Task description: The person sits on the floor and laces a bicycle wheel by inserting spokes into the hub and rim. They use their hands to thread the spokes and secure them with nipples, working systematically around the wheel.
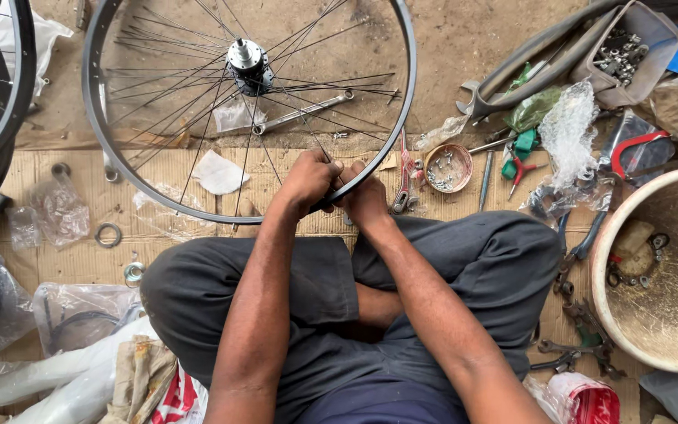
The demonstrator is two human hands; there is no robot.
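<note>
A spoked bicycle wheel with a dark metal rim [100,149] lies flat on the dirt and flattened brown cardboard [80,259], its near edge just in front of the person's crossed legs in grey trousers. Its silver hub [246,58] sits toward the top of the view. Room around it is tight: a black tyre [9,102] curves close on the left, and on the right lie red-handled pliers [406,177], a small round bowl of metal bits [448,167], crumpled clear plastic [570,129] and a large pale round basin [661,314] against the right knee. A long silver spanner [304,112] lies under the spokes.

Both hands meet at the rim's near edge. The left hand [308,182] has its fingers curled tightly down over the rim where a spoke comes in, knuckles up. The right hand [365,196] presses against it from the right, fingers also closed on the rim; whether it pinches a small tool or spoke nipple there is hard to tell, since the fingertips are hidden.
</note>
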